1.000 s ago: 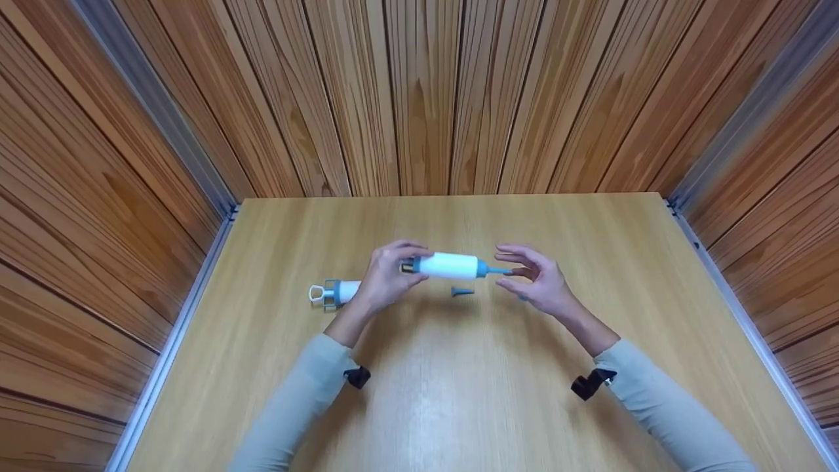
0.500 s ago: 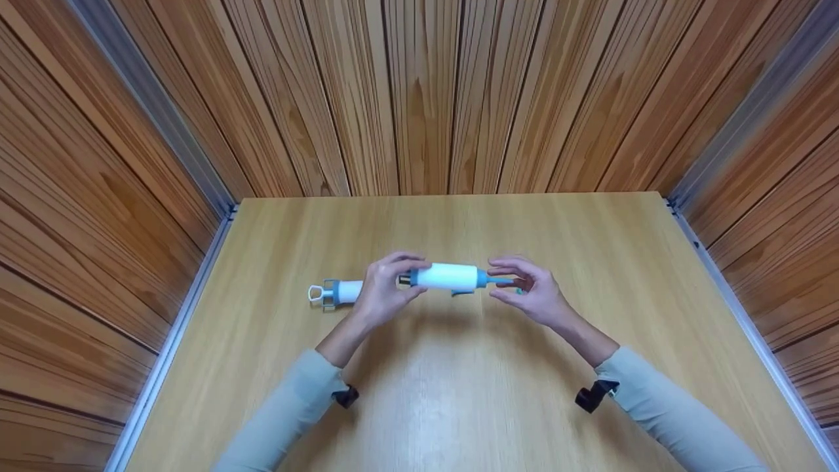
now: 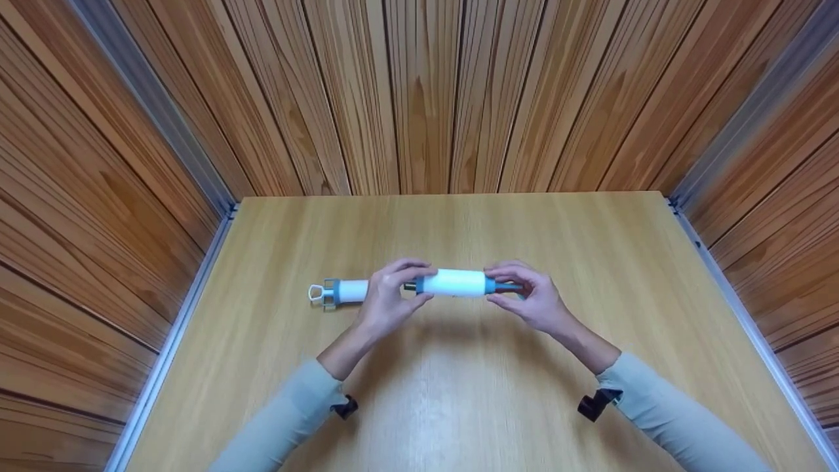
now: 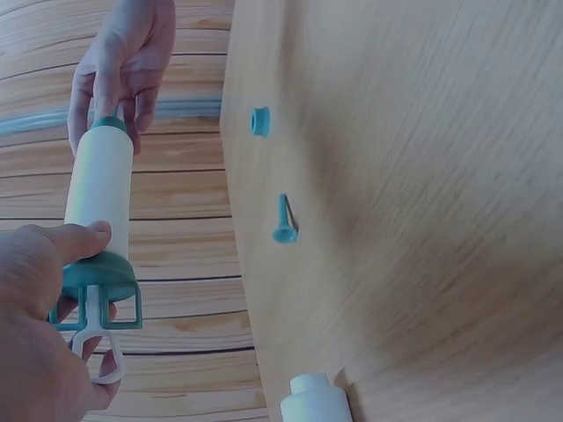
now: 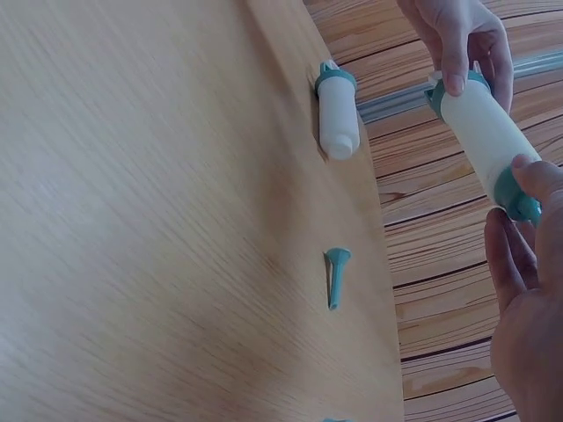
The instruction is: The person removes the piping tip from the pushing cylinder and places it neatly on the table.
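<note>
A decorating syringe (image 3: 455,282) with a white barrel, teal end collars and a thin teal nozzle (image 3: 508,286) is held level above the table. My left hand (image 3: 383,298) grips its handle end, thumb along the barrel in the left wrist view, near a white ring handle (image 4: 107,356). At the other end, my right hand (image 3: 534,295) pinches the teal collar (image 5: 510,193) between thumb and fingers, with the nozzle pointing into the palm. Behind the left hand, a second syringe (image 3: 352,291) without a nozzle lies on the table.
A loose teal nozzle (image 4: 283,224) and a small teal collar (image 4: 259,122) lie on the wooden tabletop (image 3: 432,406), below the held syringe. Wood-plank walls (image 3: 419,98) with metal rails (image 3: 747,295) surround the table at the back and both sides.
The syringe has come down and nearer the person in the head view. My right hand, earlier apart around the nozzle, has closed in and now pinches the collar. The left hand keeps its grip.
</note>
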`<control>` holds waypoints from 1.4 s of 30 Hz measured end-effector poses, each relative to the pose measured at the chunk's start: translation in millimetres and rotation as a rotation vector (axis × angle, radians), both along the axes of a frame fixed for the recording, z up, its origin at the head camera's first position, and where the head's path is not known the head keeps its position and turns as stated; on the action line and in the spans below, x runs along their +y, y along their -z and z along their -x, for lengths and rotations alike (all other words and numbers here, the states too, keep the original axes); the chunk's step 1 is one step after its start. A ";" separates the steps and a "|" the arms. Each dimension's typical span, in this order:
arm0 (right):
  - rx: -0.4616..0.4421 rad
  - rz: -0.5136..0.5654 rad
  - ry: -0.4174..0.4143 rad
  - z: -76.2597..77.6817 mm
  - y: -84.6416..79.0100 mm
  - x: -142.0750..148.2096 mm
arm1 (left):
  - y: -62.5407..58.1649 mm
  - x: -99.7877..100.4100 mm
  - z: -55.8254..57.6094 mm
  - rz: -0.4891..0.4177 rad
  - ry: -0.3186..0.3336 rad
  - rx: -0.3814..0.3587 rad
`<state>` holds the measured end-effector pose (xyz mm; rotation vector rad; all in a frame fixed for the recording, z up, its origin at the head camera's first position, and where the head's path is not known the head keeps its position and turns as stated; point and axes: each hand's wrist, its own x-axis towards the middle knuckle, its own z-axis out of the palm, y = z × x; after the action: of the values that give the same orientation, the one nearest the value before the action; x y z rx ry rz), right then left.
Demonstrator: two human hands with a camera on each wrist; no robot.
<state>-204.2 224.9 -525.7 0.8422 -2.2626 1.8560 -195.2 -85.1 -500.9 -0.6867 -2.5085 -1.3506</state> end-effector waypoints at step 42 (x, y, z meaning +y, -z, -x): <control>-0.051 0.057 0.081 -16.4 -33.0 1.6 | 0.8 -7.0 5.1 -0.013 0.160 0.318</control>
<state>-187.9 226.5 -492.7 0.6921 -2.2254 1.9176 -200.3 -92.1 -501.7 -1.0297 -2.2314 -1.1943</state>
